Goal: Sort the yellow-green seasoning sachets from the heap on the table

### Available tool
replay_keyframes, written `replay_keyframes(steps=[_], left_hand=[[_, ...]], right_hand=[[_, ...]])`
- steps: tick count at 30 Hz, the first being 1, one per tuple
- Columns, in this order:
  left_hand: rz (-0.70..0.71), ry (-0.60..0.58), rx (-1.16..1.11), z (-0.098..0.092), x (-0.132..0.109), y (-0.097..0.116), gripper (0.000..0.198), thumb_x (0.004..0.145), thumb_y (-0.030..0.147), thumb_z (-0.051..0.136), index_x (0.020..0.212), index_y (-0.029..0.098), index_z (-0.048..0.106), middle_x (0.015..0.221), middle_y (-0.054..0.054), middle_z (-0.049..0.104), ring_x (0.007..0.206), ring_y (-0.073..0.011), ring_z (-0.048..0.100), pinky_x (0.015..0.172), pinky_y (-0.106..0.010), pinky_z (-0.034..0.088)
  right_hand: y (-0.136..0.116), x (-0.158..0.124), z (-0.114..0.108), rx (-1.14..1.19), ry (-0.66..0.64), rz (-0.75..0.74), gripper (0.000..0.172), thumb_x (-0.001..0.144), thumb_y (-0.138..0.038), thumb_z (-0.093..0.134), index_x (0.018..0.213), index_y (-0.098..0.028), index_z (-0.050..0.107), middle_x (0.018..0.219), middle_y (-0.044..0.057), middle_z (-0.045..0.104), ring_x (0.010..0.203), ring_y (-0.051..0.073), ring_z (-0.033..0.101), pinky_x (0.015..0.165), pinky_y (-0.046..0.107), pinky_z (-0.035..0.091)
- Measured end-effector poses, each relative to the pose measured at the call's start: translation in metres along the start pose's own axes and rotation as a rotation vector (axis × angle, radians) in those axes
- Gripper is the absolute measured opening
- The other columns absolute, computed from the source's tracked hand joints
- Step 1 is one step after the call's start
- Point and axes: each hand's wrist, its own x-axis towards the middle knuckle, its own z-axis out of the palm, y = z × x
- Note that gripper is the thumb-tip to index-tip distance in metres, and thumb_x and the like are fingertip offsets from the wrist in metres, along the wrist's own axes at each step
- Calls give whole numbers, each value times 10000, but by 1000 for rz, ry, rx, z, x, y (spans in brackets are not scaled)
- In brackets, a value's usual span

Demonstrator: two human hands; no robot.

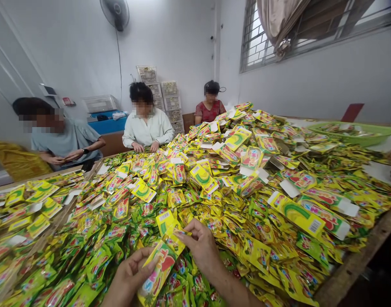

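My left hand is closed around a flat yellow and green carton with a red fruit picture, tilted with its upper end away from me. At that upper end my right hand pinches a small yellow sachet between thumb and fingers. How far the sachet sits inside the carton I cannot tell. Just beyond, another yellow carton with a barcode lies on the pile. Loose green sachets surround my left hand, and yellow sachets lie to the right of my right hand.
A tall heap of cartons rises in the middle of the table. Wooden edging borders the right side; a wooden strip crosses the left. A green basket stands far right. Several people sit around, including a person in white.
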Motion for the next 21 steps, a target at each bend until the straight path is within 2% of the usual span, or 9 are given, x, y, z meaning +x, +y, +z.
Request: replay_keyframes(steps=[3, 7, 10, 12, 14, 18, 21], left_hand=[[-31, 7, -73, 0, -3, 1, 333, 482, 231, 806, 761, 125, 657, 662, -74, 719, 514, -194, 651, 485, -247, 509], [10, 56, -60, -4, 0, -1, 325, 496, 245, 804, 763, 137, 652, 682, -59, 724, 569, -201, 663, 531, -254, 518], [42, 30, 31, -7, 4, -4, 311, 520, 268, 795, 766, 143, 653, 715, -54, 727, 643, -209, 671, 599, -267, 522], [36, 21, 55, -8, 5, -5, 310, 521, 262, 794, 772, 144, 655, 727, -52, 727, 668, -211, 670, 630, -273, 522], [12, 34, 38, -7, 6, -5, 331, 507, 260, 800, 781, 140, 659, 714, -53, 726, 650, -217, 669, 621, -284, 524], [1, 79, -19, -10, 7, -3, 359, 487, 246, 808, 787, 126, 653, 669, -61, 718, 563, -206, 655, 588, -293, 520], [0, 92, -53, -16, 10, -4, 342, 497, 256, 801, 771, 138, 632, 637, -54, 706, 521, -196, 641, 537, -280, 500]], right_hand=[[-4, -3, 1, 9, -39, -18, 301, 652, -372, 647, 585, -191, 416, 496, -88, 326, 476, 73, 285, 465, 197, 212], [-5, -5, -1, -28, -158, 14, 287, 665, -339, 625, 578, -190, 396, 502, -84, 349, 477, 68, 293, 467, 195, 216], [-4, -5, -6, -191, -186, 20, 259, 698, -341, 603, 585, -183, 432, 498, -81, 352, 470, 68, 301, 461, 195, 220], [-7, -3, -13, -308, -191, -25, 265, 707, -349, 605, 568, -175, 462, 532, -61, 414, 524, 85, 381, 494, 195, 267], [-14, -3, -23, -406, -178, -83, 229, 720, -359, 604, 614, -177, 515, 608, -39, 486, 609, 109, 451, 542, 200, 313], [-27, -9, -45, -705, -144, -97, 179, 776, -368, 546, 744, -192, 545, 669, -18, 525, 625, 137, 480, 571, 234, 352], [-26, -19, -50, -993, -209, -89, 184, 711, -286, 616, 857, -180, 578, 877, 55, 577, 836, 221, 508, 730, 316, 387]])
